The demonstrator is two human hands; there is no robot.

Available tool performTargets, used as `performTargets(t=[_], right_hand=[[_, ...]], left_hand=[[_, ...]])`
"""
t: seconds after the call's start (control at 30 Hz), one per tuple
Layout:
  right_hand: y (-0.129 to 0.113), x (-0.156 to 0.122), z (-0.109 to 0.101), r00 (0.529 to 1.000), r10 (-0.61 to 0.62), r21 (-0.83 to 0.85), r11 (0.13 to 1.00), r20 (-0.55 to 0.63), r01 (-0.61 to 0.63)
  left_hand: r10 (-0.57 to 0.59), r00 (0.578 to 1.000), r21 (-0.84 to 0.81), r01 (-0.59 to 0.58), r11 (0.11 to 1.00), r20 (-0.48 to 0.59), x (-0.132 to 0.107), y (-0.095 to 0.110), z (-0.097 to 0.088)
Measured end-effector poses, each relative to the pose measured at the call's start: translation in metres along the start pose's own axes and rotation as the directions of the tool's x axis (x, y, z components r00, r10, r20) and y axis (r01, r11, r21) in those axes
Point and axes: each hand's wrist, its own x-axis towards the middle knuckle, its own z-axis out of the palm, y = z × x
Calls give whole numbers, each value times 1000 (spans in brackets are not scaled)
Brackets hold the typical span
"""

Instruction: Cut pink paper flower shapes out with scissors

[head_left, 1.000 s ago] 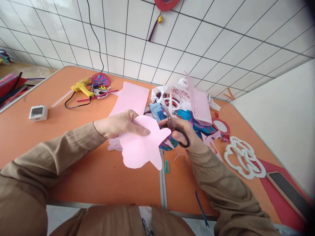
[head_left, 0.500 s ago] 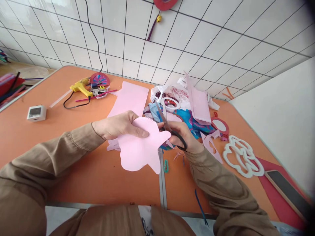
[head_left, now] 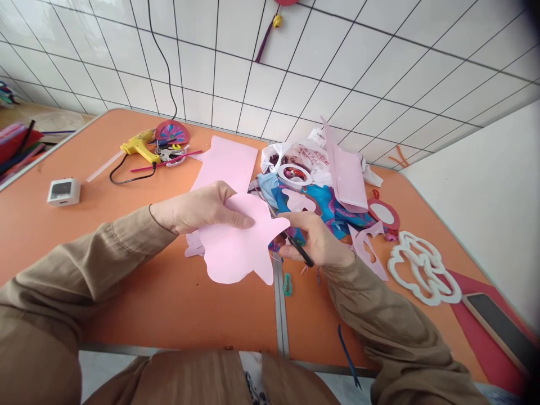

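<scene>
A pink sheet with a wavy cut outline hangs over the orange table, held at its upper left by my left hand, thumb on top. It looks like paper or thin foam. My right hand is closed around the black-handled scissors at the sheet's right side. Their blades are mostly hidden behind the sheet, near a pointed tab on its edge. Pink scraps lie under the sheet's left side. Beyond my hands lies a larger pink sheet.
A yellow glue gun with a cord and a white charger block are at left. Behind my right hand are a blue patterned cloth and a folded pink sheet. White cloud-shaped outlines and a phone lie right.
The scissors have swung from pointing up above the sheet to lying behind its right edge. My right hand has turned with them, and the view has shifted slightly.
</scene>
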Motion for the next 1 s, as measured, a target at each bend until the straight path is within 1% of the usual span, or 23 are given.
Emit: performTargets(t=[0.2,0.33,0.47,0.67,0.83,1.0], right_hand=[[-2,2,1,999,-30,-20,999,-32,29],[-5,3,1,999,-17,12,1000,-35,17],[-7,4,1,999,9,-15,1000,-40,-10],[-10,5,1,998,48,21,999,-50,-47],[-10,5,2,996,59,20,998,-68,-58],[-11,6,1,993,91,22,996,-69,-90]], left_hand=[[-6,1000,-12,6,1000,-5,-1,0,2],[-22,999,8,22,1000,-47,-2,0,4],[-35,995,-17,33,999,-93,-2,1,7],[-40,995,-81,33,996,-86,-3,2,10],[-36,995,-77,29,997,-92,-3,1,10],[-20,997,-56,16,998,-79,-2,-3,6]])
